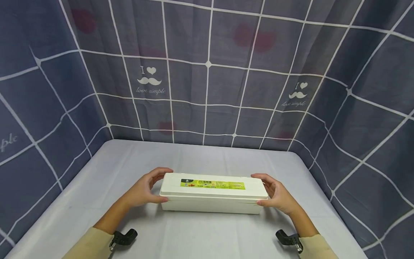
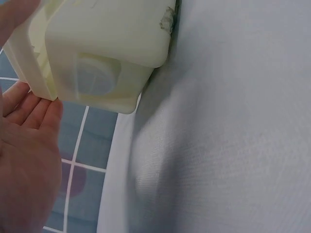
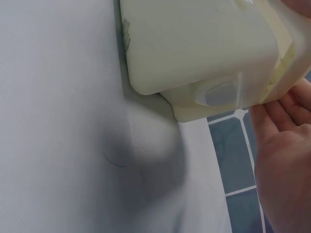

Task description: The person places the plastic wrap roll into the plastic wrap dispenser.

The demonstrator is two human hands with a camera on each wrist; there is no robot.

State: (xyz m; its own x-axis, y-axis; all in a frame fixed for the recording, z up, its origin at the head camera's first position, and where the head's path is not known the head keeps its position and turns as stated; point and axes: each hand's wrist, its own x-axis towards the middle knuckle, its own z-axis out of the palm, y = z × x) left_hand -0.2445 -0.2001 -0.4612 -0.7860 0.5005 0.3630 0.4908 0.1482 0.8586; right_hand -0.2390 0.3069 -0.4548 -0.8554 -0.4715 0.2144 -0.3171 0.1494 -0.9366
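Note:
A long off-white cling film box (image 1: pixel 210 205) lies crosswise on the white-covered table, with a yellow-green label (image 1: pixel 213 184) on top of its lid (image 1: pixel 171 181). At its left end my left hand (image 1: pixel 143 190) grips the lid, thumb at the front edge and fingers at the back. My right hand (image 1: pixel 279 195) holds the lid's right end in the same way. In the left wrist view, the left hand's fingers (image 2: pixel 41 109) touch the lid's edge, and a gap shows between lid and body. The right wrist view shows a similar seam beside the right hand (image 3: pixel 286 160).
White cloth (image 1: pixel 194 158) covers the table. Dark grey-blue checked curtains (image 1: pixel 191 82) stand behind it and on both sides. A black wrist mount (image 1: pixel 125 237) sits at the left sleeve, and another black mount (image 1: pixel 288 238) at the right sleeve.

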